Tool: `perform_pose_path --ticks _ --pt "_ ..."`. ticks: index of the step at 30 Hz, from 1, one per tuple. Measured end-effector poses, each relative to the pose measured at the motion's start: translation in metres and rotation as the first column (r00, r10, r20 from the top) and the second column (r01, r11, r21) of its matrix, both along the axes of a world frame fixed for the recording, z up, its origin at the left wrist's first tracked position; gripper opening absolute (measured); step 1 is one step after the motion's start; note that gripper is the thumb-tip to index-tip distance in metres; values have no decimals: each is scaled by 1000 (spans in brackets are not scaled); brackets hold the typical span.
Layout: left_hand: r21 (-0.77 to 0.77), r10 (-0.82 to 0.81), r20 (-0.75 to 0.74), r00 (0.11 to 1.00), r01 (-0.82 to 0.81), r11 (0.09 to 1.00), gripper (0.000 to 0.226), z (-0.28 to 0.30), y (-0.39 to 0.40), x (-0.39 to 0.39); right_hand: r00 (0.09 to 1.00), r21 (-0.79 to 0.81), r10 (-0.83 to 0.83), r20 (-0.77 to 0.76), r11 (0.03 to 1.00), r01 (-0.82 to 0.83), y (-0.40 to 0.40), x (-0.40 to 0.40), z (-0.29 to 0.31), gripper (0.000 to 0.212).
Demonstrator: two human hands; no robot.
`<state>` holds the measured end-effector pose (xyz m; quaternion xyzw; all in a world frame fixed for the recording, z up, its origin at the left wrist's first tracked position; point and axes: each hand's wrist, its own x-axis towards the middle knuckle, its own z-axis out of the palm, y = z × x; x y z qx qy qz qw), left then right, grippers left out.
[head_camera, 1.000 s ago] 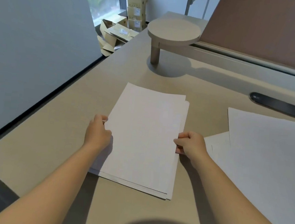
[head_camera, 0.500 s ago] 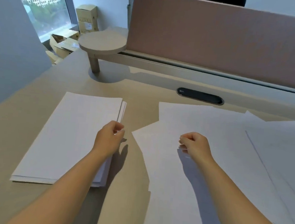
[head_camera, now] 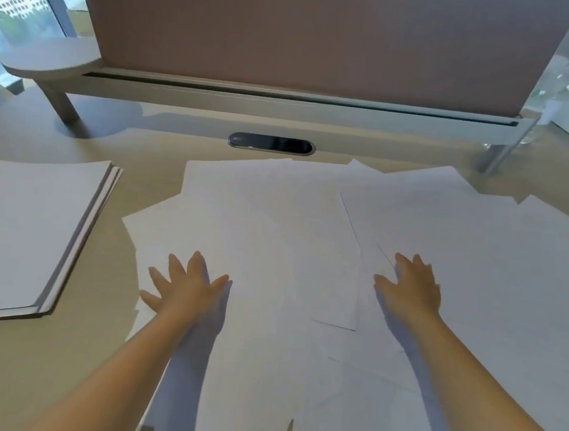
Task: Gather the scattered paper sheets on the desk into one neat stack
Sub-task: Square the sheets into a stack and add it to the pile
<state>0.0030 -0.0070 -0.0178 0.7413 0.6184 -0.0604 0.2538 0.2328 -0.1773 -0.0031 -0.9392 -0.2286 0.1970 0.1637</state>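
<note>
A neat stack of white paper (head_camera: 31, 227) lies on the beige desk (head_camera: 21, 374) at the left. Several loose white sheets (head_camera: 275, 221) overlap across the middle and right of the desk. My left hand (head_camera: 187, 289) lies flat with fingers spread on the left part of the loose sheets. My right hand (head_camera: 411, 288) rests with straight fingers on the sheets further right, near a sheet's edge. Neither hand holds anything.
A pink-brown partition (head_camera: 292, 30) stands along the desk's far edge on a grey rail (head_camera: 286, 103) with legs. A round side shelf (head_camera: 49, 57) juts out at far left. A black oval cable port (head_camera: 270, 143) sits just behind the sheets.
My hands left the stack's sides and moved right onto the loose sheets. Their fingers went from curled to spread flat. My view swung right; the stack now lies at the left.
</note>
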Motion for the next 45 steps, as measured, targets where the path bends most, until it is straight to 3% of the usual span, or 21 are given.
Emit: perform_pose_path --ticks 3,9,12,16,22,28,30,33,37,40,43,45 --pt "-13 -11 -59 998 10 1000 72 -10 -11 0 998 -224 -6 55 974 18 -22 14 -15 78" --pt "9 -172 -139 975 175 984 70 -14 -12 23 998 -228 57 -38 972 -64 -28 15 -26 83" --pt "-10 -249 -138 959 250 968 70 -13 -20 45 993 -217 91 -71 971 -105 -22 12 -20 99" --pt "23 -254 -96 962 257 966 66 -9 -22 58 991 -324 127 -48 936 -136 -14 3 -16 114" --pt "70 82 -18 996 -80 994 56 2 -10 44 990 -318 133 -34 938 -137 -5 -4 -6 95" --pt "-115 293 38 955 -287 951 75 9 5 31 976 -285 174 129 950 -131 -8 -2 1 30" --pt "-165 346 61 936 -333 928 75 11 9 27 975 -302 163 150 947 -111 -9 2 7 22" --pt "-233 340 113 934 -308 922 70 10 13 21 987 -298 118 105 951 -82 -8 4 18 22" --pt "-137 182 301 936 -146 980 29 10 13 26 992 -217 104 78 972 -85 1 0 31 25" --pt "-172 189 500 845 -117 978 4 14 8 44 994 -88 110 -1 990 -109 18 -11 35 23" --pt "-309 283 604 745 -109 945 17 21 2 62 953 119 117 -278 989 -87 31 -21 37 26" --pt "-404 357 614 704 -108 908 35 21 4 67 834 276 69 -547 956 102 31 -22 39 47"
